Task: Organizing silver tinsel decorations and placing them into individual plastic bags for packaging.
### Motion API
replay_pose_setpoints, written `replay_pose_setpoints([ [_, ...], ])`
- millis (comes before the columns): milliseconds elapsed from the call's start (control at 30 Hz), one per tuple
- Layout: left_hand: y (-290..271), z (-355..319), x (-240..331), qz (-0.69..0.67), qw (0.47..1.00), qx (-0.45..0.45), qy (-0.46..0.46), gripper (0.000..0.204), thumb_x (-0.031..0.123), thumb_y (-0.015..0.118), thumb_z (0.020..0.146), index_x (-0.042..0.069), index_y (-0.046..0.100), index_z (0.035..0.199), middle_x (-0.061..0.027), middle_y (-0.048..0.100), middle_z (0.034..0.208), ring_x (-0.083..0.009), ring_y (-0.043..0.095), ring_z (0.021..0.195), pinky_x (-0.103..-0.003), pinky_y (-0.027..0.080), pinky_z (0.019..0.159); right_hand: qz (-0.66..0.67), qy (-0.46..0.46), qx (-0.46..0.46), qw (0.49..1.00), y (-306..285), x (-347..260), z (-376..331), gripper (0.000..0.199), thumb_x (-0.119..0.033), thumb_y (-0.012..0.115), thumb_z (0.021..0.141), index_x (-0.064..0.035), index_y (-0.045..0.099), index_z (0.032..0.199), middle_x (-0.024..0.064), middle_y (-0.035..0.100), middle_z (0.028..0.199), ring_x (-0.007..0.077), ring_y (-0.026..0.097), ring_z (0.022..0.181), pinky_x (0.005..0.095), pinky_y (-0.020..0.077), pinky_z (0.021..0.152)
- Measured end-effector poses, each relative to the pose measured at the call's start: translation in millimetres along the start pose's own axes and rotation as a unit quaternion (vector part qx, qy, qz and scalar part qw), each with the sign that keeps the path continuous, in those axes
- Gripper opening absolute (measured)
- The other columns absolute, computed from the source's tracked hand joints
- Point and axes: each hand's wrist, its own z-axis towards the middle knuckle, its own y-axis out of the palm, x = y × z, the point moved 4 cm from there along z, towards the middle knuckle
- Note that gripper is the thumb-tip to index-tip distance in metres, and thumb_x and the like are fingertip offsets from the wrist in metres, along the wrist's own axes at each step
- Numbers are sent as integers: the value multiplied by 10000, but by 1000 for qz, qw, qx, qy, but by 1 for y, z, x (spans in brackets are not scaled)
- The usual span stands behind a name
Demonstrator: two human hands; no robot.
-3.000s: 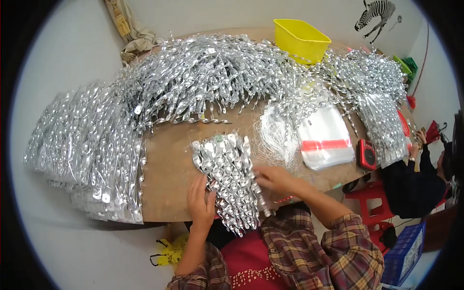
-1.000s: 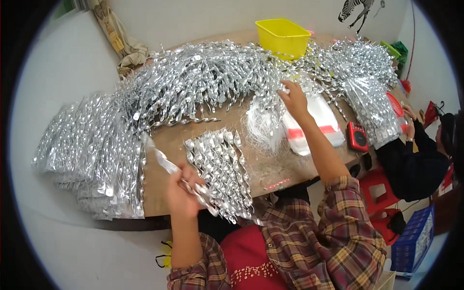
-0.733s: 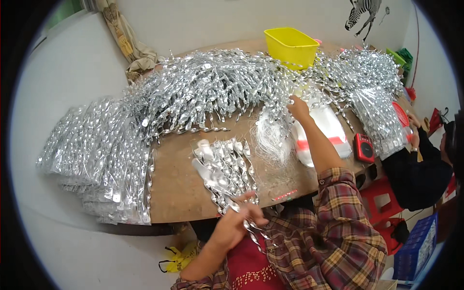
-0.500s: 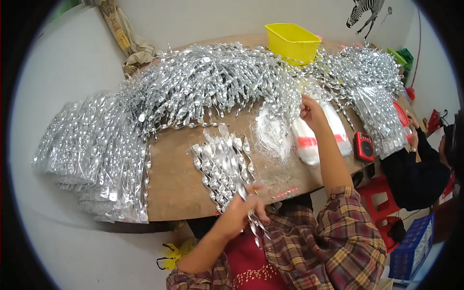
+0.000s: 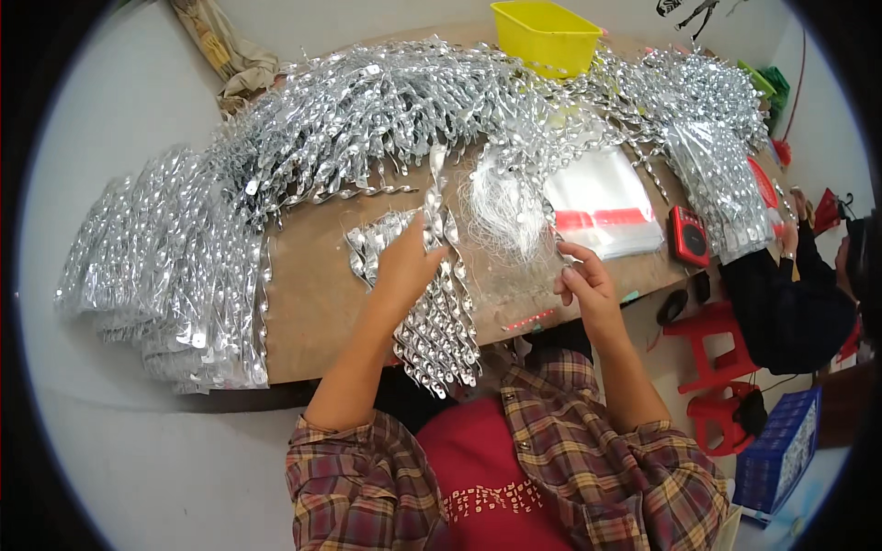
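My left hand point(image 5: 401, 268) is closed on a twisted silver strip point(image 5: 436, 170) that stands up past its fingers, over a small bundle of twisted silver strips point(image 5: 439, 342) at the table's front edge. Further right, my right hand point(image 5: 588, 286) has its fingers curled together at the lower end of another twisted strip point(image 5: 550, 204), which hangs from the heap behind. Between the hands lies a tangle of fine white thread point(image 5: 508, 213). Beyond my right hand is a stack of clear plastic bags point(image 5: 606, 197) with a red band.
A large heap of silver strips point(image 5: 367, 115) spans the table's back, with bagged strips point(image 5: 165, 275) at left and more point(image 5: 717, 184) at right. A yellow bin point(image 5: 547, 37), a red radio point(image 5: 689, 236) and red stools point(image 5: 706, 340) stand around. Another person's sleeve point(image 5: 781, 317) is at far right.
My left hand has moved up and left from the front edge, over the bundle. My right hand has come down toward me from beside the heap, uncovering the bags. The view has tilted lower.
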Motion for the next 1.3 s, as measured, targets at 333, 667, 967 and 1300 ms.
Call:
replay_pose_setpoints([
  [333, -23, -84, 91, 180, 877, 128, 426, 392, 85, 562, 783, 168, 595, 1165, -18, 613, 995, -219, 561, 1048, -470, 345, 1012, 132, 105, -247, 954, 57, -27, -25, 155, -111, 496, 914, -101, 409, 1043, 4, 496, 663, 59, 451, 565, 182, 325, 481],
  [667, -89, -103, 53, 58, 960, 237, 137, 235, 121, 632, 822, 91, 604, 1053, -85, 573, 712, -241, 521, 550, -333, 423, 519, -544, -407, -243, 692, 70, 47, 27, 159, -164, 596, 676, -156, 591, 835, -14, 503, 673, 159, 520, 627, 306, 361, 638],
  [967, -48, -110, 21, -449, 891, -16, -67, 259, 148, 526, 925, 15, 528, 1147, 24, 475, 623, -18, 400, 478, -163, 316, 445, -583, -426, -272, 636, 84, 55, 30, 159, -125, 575, 713, -100, 549, 868, 60, 555, 812, 210, 558, 692, 358, 401, 697],
  [1300, -17, -102, 17, -539, 836, -59, -85, 258, 146, 513, 928, 24, 510, 1156, 23, 461, 616, -21, 356, 455, -169, 344, 464, -19, -46, -121, 991, 40, -28, 21, 61, -97, 407, 927, -64, 457, 913, 61, 573, 882, 65, 474, 615, 204, 420, 589],
])
